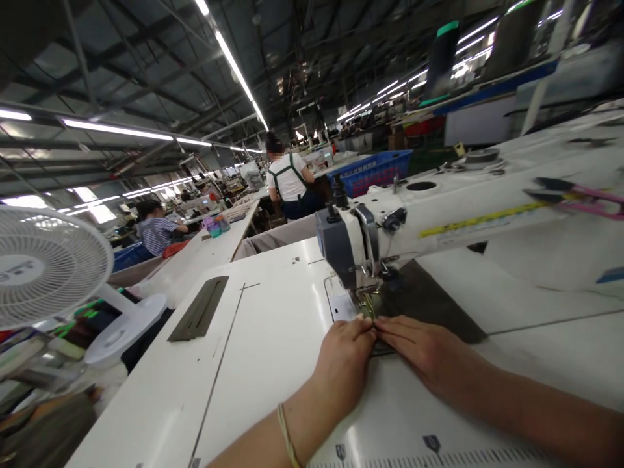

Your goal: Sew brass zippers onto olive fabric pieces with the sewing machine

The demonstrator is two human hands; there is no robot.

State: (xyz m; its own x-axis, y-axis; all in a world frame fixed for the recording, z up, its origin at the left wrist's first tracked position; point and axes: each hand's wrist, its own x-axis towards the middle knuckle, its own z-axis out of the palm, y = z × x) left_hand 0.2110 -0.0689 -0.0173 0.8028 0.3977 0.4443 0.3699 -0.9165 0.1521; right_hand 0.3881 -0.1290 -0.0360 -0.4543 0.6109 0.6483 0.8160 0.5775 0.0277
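Dark fabric [433, 302] is touched by left hand [347, 361] and right hand [429, 348] beneath the sewing machine [341, 244]; grip cannot be told. Ruler numerals [431, 443] in front of it are blurred.

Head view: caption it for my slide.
Left hand and right hand close together at a sewing machine with dark fabric.

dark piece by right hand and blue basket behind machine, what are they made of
Dark piece: probably matte fabric, lying flat with little shine, weave unclear. Blue basket: likely smooth plastic, from its even colour and openwork walls.
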